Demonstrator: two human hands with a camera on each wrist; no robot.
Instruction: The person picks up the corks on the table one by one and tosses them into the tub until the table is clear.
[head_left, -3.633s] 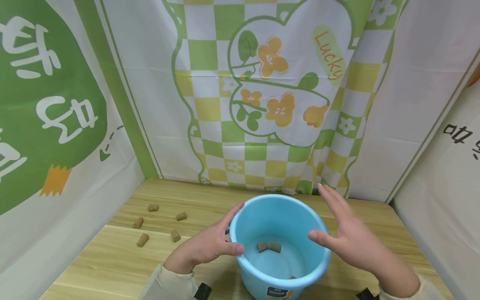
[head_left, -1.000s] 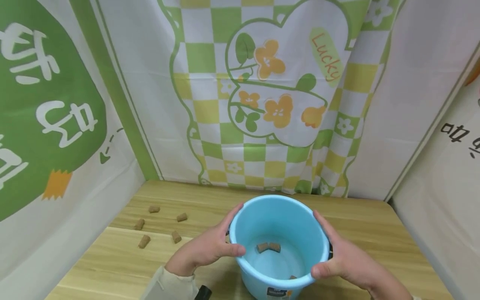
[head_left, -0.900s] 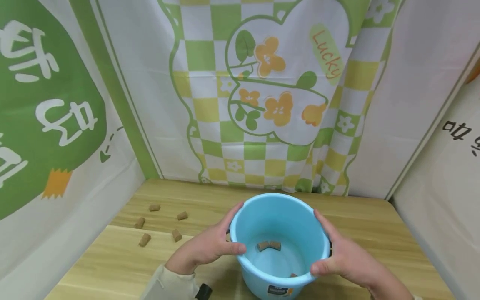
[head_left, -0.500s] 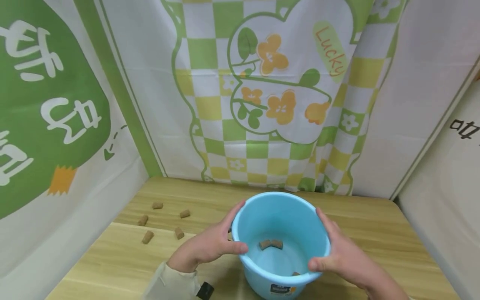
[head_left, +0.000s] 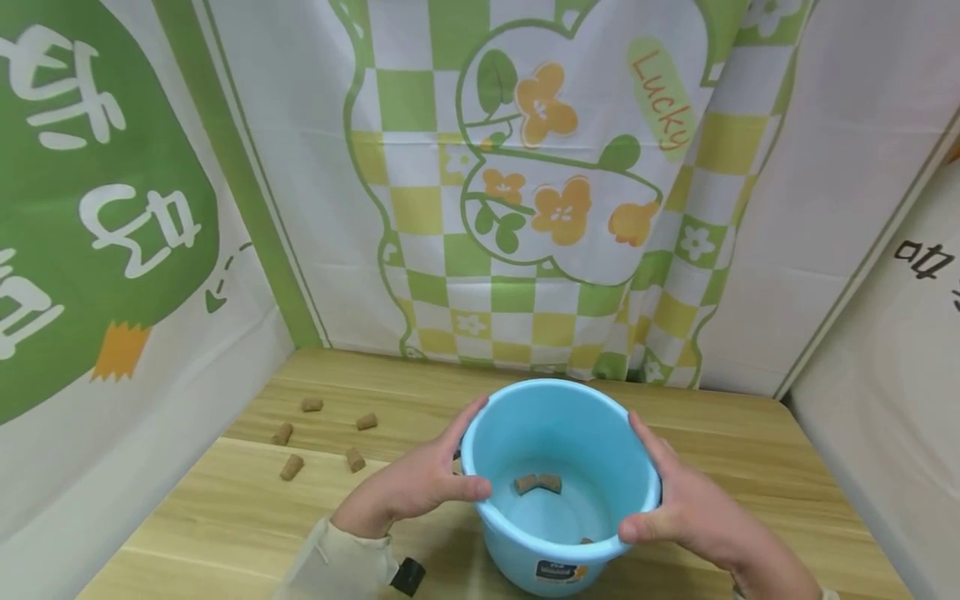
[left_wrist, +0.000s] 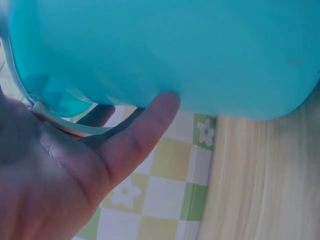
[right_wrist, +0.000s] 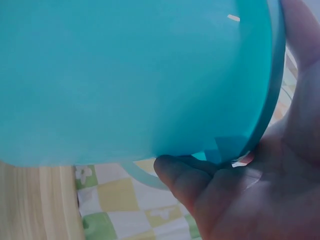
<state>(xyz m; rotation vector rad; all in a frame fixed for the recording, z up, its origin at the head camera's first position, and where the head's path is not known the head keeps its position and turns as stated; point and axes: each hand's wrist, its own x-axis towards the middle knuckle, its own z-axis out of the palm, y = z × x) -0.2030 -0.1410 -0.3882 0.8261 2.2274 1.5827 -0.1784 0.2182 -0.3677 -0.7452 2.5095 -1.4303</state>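
Note:
A light blue bucket (head_left: 555, 425) stands on the wooden table at the front. My left hand (head_left: 420, 483) grips its left side, thumb over the rim and fingers along the outer wall. On the opposite side my right hand (head_left: 693, 504) holds the rim the same way. Both wrist views show fingertips against the outer wall (left_wrist: 200, 55), with the pale handle (right_wrist: 142, 175) hanging by the right fingers. Inside, two brown cork-like cylinders (head_left: 550, 483) lie end to end on the bottom; a third piece (head_left: 587, 541) is mostly hidden by the front rim.
Several more brown cylinders (head_left: 356, 460) lie scattered on the table (head_left: 225, 517) to the left. A checked cloth (head_left: 465, 292) hangs behind the table's back edge. Printed white cloth walls stand at left and right (head_left: 885, 375). A black strap (head_left: 408, 575) is at my left cuff.
My right hand was raised off the bucket in the oldest frame and has come down to grip its right rim. The left hand keeps its hold. The camera view has shifted slightly.

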